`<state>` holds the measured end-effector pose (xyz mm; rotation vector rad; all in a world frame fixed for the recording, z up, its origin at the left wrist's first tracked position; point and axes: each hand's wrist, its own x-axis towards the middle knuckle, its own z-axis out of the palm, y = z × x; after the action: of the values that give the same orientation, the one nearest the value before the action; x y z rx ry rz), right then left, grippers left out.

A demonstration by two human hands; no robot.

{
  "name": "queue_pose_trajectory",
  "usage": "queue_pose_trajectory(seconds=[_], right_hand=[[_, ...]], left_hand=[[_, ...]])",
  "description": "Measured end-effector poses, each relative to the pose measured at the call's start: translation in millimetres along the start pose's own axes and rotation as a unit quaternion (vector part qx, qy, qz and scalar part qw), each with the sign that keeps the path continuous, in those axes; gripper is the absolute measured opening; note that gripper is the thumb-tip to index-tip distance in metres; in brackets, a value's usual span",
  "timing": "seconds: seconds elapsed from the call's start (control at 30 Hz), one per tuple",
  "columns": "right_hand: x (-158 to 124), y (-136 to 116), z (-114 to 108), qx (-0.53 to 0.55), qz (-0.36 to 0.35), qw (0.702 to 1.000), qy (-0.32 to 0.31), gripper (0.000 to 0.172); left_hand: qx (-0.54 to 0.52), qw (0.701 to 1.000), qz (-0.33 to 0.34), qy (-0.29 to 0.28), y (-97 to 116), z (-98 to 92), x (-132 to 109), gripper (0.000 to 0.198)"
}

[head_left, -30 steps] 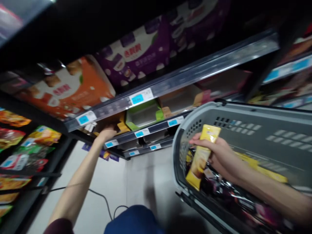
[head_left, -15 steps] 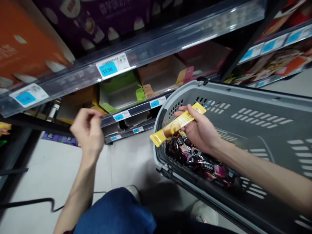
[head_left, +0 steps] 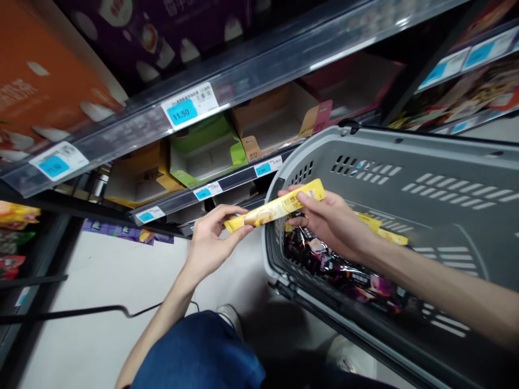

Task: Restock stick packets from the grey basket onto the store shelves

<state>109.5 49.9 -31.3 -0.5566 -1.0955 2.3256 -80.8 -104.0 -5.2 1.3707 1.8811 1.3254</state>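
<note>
A slim yellow stick packet (head_left: pixel 275 209) stretches between my two hands, over the near-left rim of a grey shopping basket (head_left: pixel 430 156). My left hand (head_left: pixel 213 237) pinches its lower left end between thumb and fingers. Around its upper right end my right hand (head_left: pixel 324 213) is closed, thumb on top, above the inside of the basket. Shiny dark packets (head_left: pixel 348 275) cover part of the basket floor below my right hand. More yellow packets (head_left: pixel 391 236) lie in there, partly hidden behind my right wrist.
Ahead, a low shelf holds a yellow display box (head_left: pixel 141 178), a green display box (head_left: pixel 206 154) and a tan one (head_left: pixel 271 121). Price tags line the shelf edge (head_left: pixel 259 97) above them. A black cable (head_left: pixel 81 312) crosses the left side near my knee (head_left: pixel 198 351).
My left hand has moved right and taken hold of the packet's lower left end. The packet, still in my right hand, has shifted slightly left and lies flatter.
</note>
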Motion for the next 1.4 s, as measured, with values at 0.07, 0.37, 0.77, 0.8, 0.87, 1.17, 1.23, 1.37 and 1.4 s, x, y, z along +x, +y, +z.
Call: queue_pose_trajectory(seconds=[0.07,0.37,0.77,0.8,0.87,1.17,1.23,1.37,1.4], right_hand=[[1.3,-0.6,-1.2,0.000,-0.003,1.000,0.009,0.013],[0.1,-2.2,-2.3,0.035,-0.018,0.999,0.015,0.033],[-4.1,-4.4,-0.8,0.023,-0.033,0.999,-0.029,0.035],[-4.2,-5.0,-0.3,0.020,-0.033,0.999,-0.029,0.036],[-4.1,-5.9,0.7,0.018,-0.032,0.999,-0.022,0.038],[-0.4,-4.2,0.7,-0.009,0.030,0.998,0.048,0.019],[-0.4,-4.5,0.3,-0.013,0.032,0.998,0.052,0.020],[-3.4,-6.4,2.7,-0.037,0.030,0.997,0.056,0.020],[-5.3,-7.0,4.2,-0.045,0.031,0.997,0.054,0.021]], left_hand=[[0.011,1.000,0.009,0.013,0.5,1.0,0.1,0.029],[0.287,0.874,0.391,0.041,-2.4,-12.3,0.1,0.027],[0.361,0.798,0.480,0.052,-4.2,-19.6,-1.9,0.024],[0.349,0.809,0.467,0.072,-7.4,-18.1,-0.8,0.028],[0.316,0.837,0.434,0.105,-10.6,-14.3,1.1,0.035],[0.178,0.938,0.248,0.166,-6.0,-3.3,4.1,0.009],[0.185,0.940,0.246,0.148,-7.2,-3.9,4.1,0.011],[0.232,0.936,0.248,0.096,-11.9,-5.1,5.0,0.028],[0.246,0.934,0.248,0.078,-13.6,-5.3,5.1,0.030]])
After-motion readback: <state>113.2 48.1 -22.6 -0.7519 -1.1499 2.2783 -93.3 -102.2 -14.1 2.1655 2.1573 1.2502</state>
